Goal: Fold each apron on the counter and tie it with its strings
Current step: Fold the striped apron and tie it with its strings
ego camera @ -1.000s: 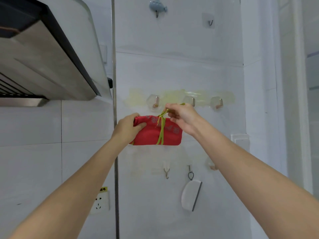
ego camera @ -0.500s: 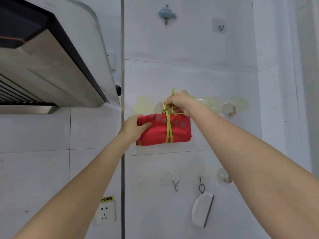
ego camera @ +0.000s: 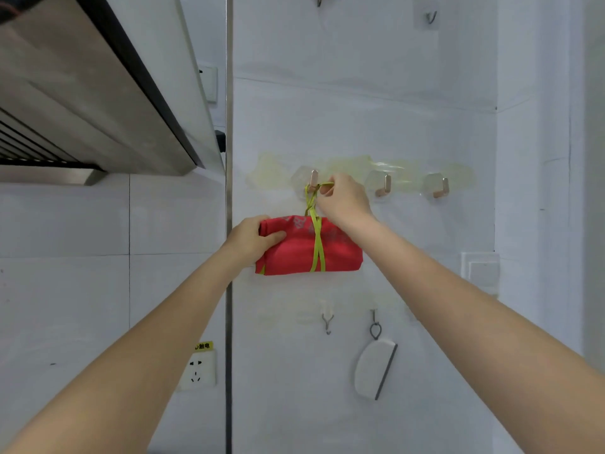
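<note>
Grip state: right hand (ego camera: 343, 199) pinched on the green string loop (ego camera: 315, 204) at the leftmost hook (ego camera: 313, 180); left hand (ego camera: 253, 239) clamped on the left end of the folded red apron (ego camera: 307, 249), held against the wall. Loop should be seated fully over the hook tip before the bundle's weight is released. Both arms are extended up and forward, right wrist higher

Red apron (ego camera: 304, 253) folded, bound by green strings (ego camera: 317, 244), against wall.
</note>
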`<state>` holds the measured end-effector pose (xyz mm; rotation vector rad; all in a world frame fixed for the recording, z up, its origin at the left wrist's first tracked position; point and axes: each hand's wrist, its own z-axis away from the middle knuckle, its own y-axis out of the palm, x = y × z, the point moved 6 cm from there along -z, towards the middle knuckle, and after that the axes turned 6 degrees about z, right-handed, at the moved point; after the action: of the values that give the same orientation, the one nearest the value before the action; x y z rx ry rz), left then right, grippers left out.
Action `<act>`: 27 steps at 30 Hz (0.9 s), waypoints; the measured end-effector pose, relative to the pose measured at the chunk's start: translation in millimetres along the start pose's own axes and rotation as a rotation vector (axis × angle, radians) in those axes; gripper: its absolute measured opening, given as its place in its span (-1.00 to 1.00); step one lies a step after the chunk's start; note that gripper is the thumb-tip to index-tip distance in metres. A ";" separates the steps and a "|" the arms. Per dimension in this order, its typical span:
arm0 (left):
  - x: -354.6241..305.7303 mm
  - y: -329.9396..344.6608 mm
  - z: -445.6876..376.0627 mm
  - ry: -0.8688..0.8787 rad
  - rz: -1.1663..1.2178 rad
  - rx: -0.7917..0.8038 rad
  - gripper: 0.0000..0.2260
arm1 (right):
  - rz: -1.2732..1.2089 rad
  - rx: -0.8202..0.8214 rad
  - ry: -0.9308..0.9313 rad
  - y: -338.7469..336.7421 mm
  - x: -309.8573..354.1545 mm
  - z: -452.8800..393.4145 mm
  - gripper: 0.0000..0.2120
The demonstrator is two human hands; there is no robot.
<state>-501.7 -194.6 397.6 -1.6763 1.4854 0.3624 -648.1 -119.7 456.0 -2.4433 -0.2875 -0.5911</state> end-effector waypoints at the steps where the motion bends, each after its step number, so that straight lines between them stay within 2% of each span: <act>1: -1.1 0.7 0.3 0.002 -0.020 -0.005 -0.79 | 0.075 0.017 -0.029 7.8 -3.5 8.5 -0.80; 3: -3.4 1.6 0.7 0.001 -0.092 -0.006 -0.76 | 0.111 0.040 -0.062 19.6 -11.9 19.4 -0.72; 6: -1.6 1.3 7.7 -0.031 -0.128 0.005 -0.76 | 0.078 -0.005 -0.106 24.6 -18.4 25.1 -0.75; 8: 6.3 -4.6 19.2 -0.073 -0.120 -0.011 -0.73 | 0.012 -0.078 -0.107 23.5 -17.1 32.1 -0.75; 12: 30.0 -26.4 65.4 -0.231 -0.004 -0.015 -0.71 | -0.171 -0.333 -0.201 21.0 7.5 74.1 -0.82; 14: 45.1 -37.9 93.2 -0.269 0.024 0.014 -0.75 | -0.313 -0.329 -0.301 34.5 31.1 106.0 -0.84; 16: 69.3 -49.2 124.8 -0.340 0.001 0.079 -0.81 | -0.406 -0.144 -0.372 68.7 58.6 145.1 -0.86; 21: 155.9 -84.2 219.7 -0.521 -0.197 0.289 -0.89 | -0.317 0.716 -0.351 199.0 103.2 268.0 -0.91; 24: 228.4 -116.6 294.1 -0.678 -0.262 0.410 -0.92 | -0.256 1.030 -0.246 270.7 112.0 343.9 -0.86; 27: 293.3 -152.3 363.0 -0.805 -0.243 0.454 -0.87 | -0.139 1.271 -0.183 331.2 117.5 411.2 -0.80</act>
<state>-175.9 -133.3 35.6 -1.1191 0.6876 0.4534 -292.6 -127.7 48.4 -1.2379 -0.6614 -0.1188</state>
